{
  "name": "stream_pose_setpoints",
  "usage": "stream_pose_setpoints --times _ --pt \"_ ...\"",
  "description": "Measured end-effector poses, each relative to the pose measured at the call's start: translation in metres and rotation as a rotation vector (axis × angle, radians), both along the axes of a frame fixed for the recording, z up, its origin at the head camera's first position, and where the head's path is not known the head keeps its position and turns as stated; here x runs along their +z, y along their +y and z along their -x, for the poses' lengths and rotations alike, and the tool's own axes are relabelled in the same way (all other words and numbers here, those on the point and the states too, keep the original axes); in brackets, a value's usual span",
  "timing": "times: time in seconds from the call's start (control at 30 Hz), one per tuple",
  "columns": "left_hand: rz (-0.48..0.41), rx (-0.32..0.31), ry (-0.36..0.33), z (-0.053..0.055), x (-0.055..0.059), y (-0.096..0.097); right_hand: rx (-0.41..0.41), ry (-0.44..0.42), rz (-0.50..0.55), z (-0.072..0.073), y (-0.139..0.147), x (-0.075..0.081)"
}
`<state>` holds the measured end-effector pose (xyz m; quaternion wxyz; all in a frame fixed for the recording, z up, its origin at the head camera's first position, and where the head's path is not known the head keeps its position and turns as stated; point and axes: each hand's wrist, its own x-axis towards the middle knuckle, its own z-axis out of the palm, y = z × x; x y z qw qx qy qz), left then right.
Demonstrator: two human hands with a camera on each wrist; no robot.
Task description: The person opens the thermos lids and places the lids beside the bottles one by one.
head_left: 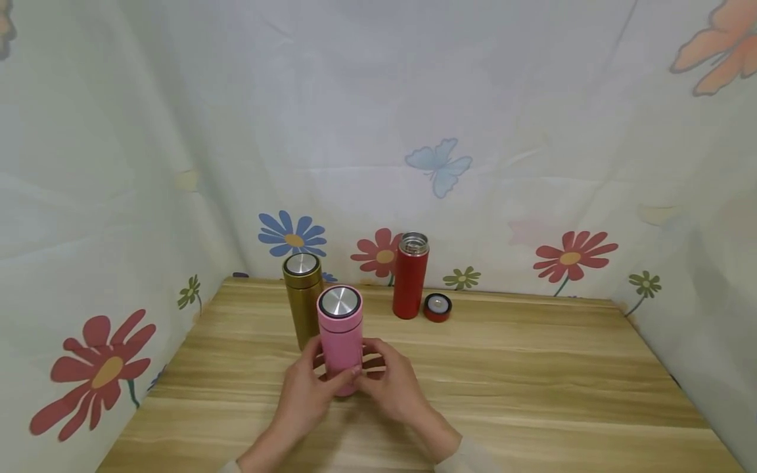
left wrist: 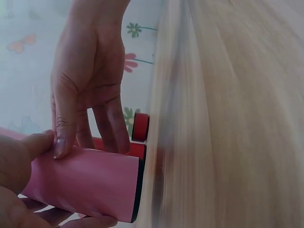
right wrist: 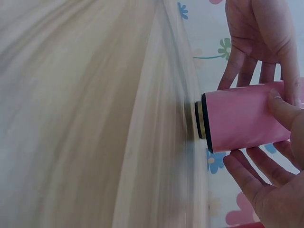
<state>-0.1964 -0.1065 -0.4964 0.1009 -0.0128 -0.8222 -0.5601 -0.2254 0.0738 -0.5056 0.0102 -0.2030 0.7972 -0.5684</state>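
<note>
Both hands hold a pink thermos bottle [head_left: 342, 343] upright, its lid [head_left: 340, 302] with a silver top in place. My left hand [head_left: 304, 387] grips the left side of the lower body and my right hand [head_left: 391, 384] the right side, thumbs meeting at the front. In the left wrist view the pink bottle [left wrist: 95, 180] shows its black base close over the table. Seen from the right wrist, my right fingers [right wrist: 259, 178] curve around one side of it. Just behind and left stands a gold thermos bottle [head_left: 304, 305], lid on, partly hidden by the pink one.
Toward the back stands a red thermos bottle [head_left: 409, 282] with its metal mouth uncovered. Its red lid [head_left: 437, 307] lies upside down to its right. The wooden table [head_left: 532, 381] ends at a flower-printed cloth [head_left: 503, 131] hanging behind and along both sides.
</note>
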Motion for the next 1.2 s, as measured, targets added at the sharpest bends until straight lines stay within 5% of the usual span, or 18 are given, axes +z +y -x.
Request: stream_pose_setpoints --times 0.83,1.2 --pt "0.018 -0.138 -0.014 0.001 0.003 0.055 -0.063 0.01 -0.028 -0.011 0.066 0.004" --pt "0.017 -0.198 -0.011 -0.003 0.001 0.077 -0.099 -0.057 0.019 -0.018 0.089 0.001"
